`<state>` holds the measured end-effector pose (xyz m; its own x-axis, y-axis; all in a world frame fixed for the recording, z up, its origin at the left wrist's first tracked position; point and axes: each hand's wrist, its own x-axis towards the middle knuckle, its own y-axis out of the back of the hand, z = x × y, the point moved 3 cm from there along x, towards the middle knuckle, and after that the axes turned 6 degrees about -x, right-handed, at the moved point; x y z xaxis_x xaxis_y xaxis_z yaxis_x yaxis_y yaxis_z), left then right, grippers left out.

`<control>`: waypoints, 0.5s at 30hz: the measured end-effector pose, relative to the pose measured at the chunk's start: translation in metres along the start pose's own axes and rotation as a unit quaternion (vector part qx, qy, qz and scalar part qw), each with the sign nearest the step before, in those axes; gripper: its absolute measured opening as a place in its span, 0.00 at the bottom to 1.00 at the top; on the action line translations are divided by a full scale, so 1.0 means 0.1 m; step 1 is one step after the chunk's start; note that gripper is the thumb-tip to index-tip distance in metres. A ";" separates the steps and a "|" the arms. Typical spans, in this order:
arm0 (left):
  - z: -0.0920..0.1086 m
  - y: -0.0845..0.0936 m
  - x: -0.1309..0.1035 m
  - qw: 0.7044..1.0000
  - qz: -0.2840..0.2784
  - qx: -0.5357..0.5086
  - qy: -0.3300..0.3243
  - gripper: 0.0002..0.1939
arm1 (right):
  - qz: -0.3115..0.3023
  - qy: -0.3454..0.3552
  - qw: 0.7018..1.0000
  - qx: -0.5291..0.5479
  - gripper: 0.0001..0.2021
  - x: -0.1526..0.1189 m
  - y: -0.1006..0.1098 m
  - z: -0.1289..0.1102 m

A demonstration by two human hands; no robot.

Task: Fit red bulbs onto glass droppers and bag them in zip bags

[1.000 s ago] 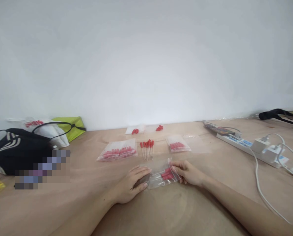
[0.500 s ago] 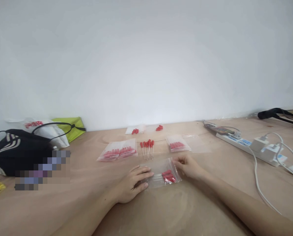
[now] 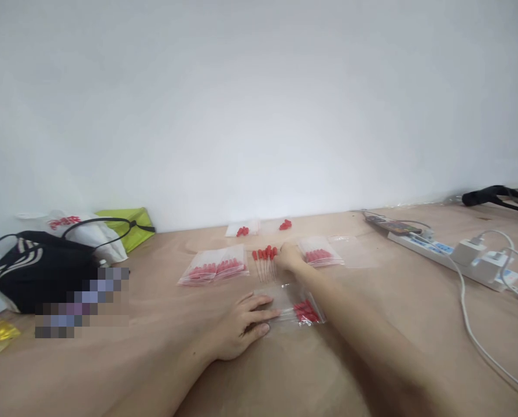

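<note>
A clear zip bag (image 3: 277,294) lies flat on the table with several red-bulbed droppers (image 3: 306,311) inside, bulbs to the right. Resting on the bag's left part, my left hand (image 3: 241,327) has its fingers stretched out and apart. Beyond the bag, several loose droppers (image 3: 265,255) lie side by side, their pale stems toward me. My right hand (image 3: 291,259) is at the right end of that row, close to the bulbs. Its fingertips are hidden behind the hand, so I cannot see whether they grip a dropper.
Filled bags of droppers (image 3: 213,265) lie left of the row, another filled bag (image 3: 322,253) to its right. Red bulbs (image 3: 285,225) lie near the wall. A power strip (image 3: 445,258) with chargers and cables stands right; a black bag (image 3: 22,278) sits left.
My right hand has left the zip bag's right edge and moved forward and left to the loose droppers. The left hand stays on the bag. The view has shifted slightly.
</note>
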<state>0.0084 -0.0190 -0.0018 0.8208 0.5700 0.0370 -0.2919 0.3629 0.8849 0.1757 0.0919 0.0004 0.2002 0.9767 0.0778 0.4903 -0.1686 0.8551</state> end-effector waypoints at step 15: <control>0.00 0.01 0.00 1.000 0.001 0.001 0.003 0.18 | 0.065 0.045 0.991 0.107 0.29 -0.21 0.46 0.39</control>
<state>0.0080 -0.0188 -0.0009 0.8177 0.5745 0.0361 -0.2923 0.3603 0.8858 0.2274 0.0582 0.0179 0.2025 0.9511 0.2333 0.6365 -0.3089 0.7068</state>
